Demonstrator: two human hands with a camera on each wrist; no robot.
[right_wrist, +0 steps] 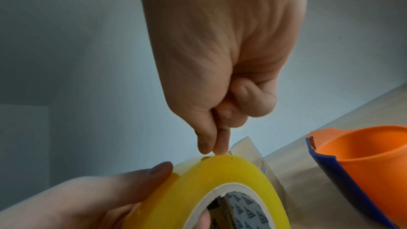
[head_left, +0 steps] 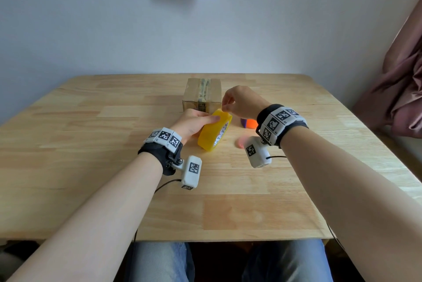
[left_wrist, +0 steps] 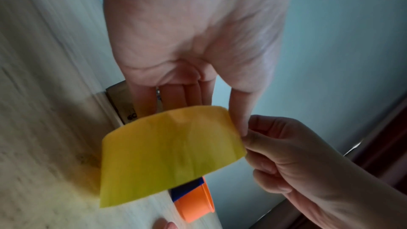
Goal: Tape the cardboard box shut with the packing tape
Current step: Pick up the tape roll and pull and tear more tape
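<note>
A small cardboard box (head_left: 202,94) stands at the far middle of the wooden table (head_left: 91,144), flaps down, with a strip of clear tape along its top seam. In front of it my left hand (head_left: 205,121) grips a yellow roll of packing tape (head_left: 214,131) on edge, thumb on the outer face and fingers behind. My right hand (head_left: 225,109) comes from the right, other fingers curled, and pinches thumb and forefinger together at the top of the roll (right_wrist: 220,180). The fingertips (right_wrist: 204,147) touch the roll's outer layer; whether a loose end is lifted I cannot tell.
An orange cup-like object with a blue part (head_left: 249,123) lies just right of the roll, and a small pink thing (head_left: 241,141) in front of it. The box corner (right_wrist: 246,147) shows just behind the roll. A pink curtain (head_left: 402,80) hangs at the right.
</note>
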